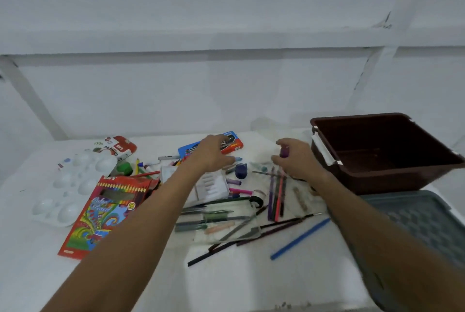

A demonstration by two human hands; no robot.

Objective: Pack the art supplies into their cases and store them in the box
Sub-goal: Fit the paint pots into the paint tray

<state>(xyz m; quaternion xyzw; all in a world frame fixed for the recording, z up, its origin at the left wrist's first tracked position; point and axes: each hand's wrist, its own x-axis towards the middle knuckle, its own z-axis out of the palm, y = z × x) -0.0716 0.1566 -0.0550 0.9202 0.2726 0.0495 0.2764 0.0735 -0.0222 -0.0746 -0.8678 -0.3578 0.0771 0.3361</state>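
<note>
Two bare arms reach forward over a white table (251,284) strewn with art supplies. The left hand (214,151) hovers palm down, fingers loosely spread and holding nothing, just above a blue and orange marker case (232,143) at the far middle. The right hand (298,158) pinches a small purple object (284,151) between thumb and fingers; it is too blurred to identify.

One dark brown box (382,153) stands at the far right, just right of the right hand, with one grey lid (422,226) lying near it. One red colour pencil case (105,213) lies at the near left, partly under the left forearm. One white paint palette (73,185) sits left of it, and one oil pastel packet (118,148) beyond.

Between the arms lie many loose pencils, pens and pastels, too tangled to count, with one clear plastic case (226,223) over some. One long blue stick (300,238) lies apart at the near right. One blue jar (241,170) stands between the hands.
</note>
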